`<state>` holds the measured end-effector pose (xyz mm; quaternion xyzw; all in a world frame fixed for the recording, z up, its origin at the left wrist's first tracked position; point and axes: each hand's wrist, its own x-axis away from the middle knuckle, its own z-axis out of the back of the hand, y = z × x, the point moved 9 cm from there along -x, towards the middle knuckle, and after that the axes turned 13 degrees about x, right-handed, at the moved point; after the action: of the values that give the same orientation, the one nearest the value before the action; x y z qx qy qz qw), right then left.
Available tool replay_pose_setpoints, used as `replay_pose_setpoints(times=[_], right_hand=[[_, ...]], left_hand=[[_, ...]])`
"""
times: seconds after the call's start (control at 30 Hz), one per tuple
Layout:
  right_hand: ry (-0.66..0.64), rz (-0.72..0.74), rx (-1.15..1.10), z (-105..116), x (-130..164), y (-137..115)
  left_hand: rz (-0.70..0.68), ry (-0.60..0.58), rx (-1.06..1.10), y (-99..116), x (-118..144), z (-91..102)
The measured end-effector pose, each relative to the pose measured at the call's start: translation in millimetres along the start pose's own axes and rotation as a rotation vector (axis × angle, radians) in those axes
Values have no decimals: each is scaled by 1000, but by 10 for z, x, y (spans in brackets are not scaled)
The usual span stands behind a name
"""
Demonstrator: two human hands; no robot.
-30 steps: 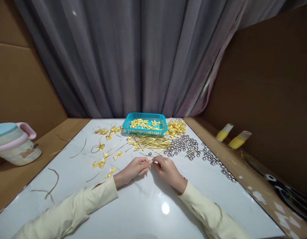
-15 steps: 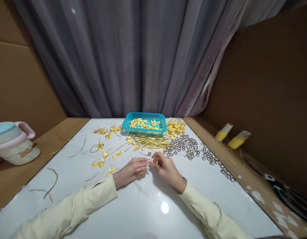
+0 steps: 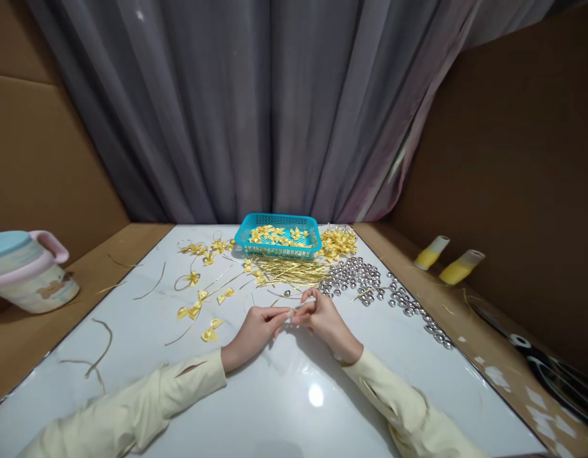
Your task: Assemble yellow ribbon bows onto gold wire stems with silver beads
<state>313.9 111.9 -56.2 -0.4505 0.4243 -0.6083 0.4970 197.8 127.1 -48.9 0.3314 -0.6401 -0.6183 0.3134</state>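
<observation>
My left hand (image 3: 260, 331) and my right hand (image 3: 324, 323) meet fingertip to fingertip above the white marbled tabletop (image 3: 275, 407). Both are closed in a pinch; whatever lies between the fingers is too small and hidden to name. Just beyond them is a single silver bead (image 3: 287, 293) beside a thin cord. A yellow ribbon bow (image 3: 212, 330) lies left of my left hand, with another yellow bow (image 3: 226, 295) farther up. Past my fingers is a bundle of gold twist ties (image 3: 294, 271). Silver beads (image 3: 356, 277) are heaped beyond my right hand.
A blue plastic basket (image 3: 278, 251) with yellow bows stands at the back, with a pile of bows (image 3: 338, 243) at its right. At far left is a mug (image 3: 31, 280). Two yellow-and-white tubes (image 3: 461, 267) and black-handled scissors (image 3: 552, 375) are on the right. Behind hangs a grey curtain (image 3: 270, 108).
My hands have shifted slightly and the fingers have changed position, the left fingers now straighter. They still meet in a pinch. The things on the table lie as before.
</observation>
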Motion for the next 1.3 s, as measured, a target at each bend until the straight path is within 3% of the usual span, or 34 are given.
replay_pose_setpoints(times=[0.2, 0.47, 0.87, 1.3], right_hand=[[-26, -48, -52, 2, -8, 28], [-197, -26, -48, -93, 14, -5], [-265, -8, -23, -91, 6, 6], [-249, 41, 33, -91, 32, -50]], left_hand=[[-57, -42, -145, 66, 4, -41], [-99, -163, -286, 73, 17, -145], [-155, -270, -386, 107, 39, -216], [-162, -248, -389, 108, 37, -198]])
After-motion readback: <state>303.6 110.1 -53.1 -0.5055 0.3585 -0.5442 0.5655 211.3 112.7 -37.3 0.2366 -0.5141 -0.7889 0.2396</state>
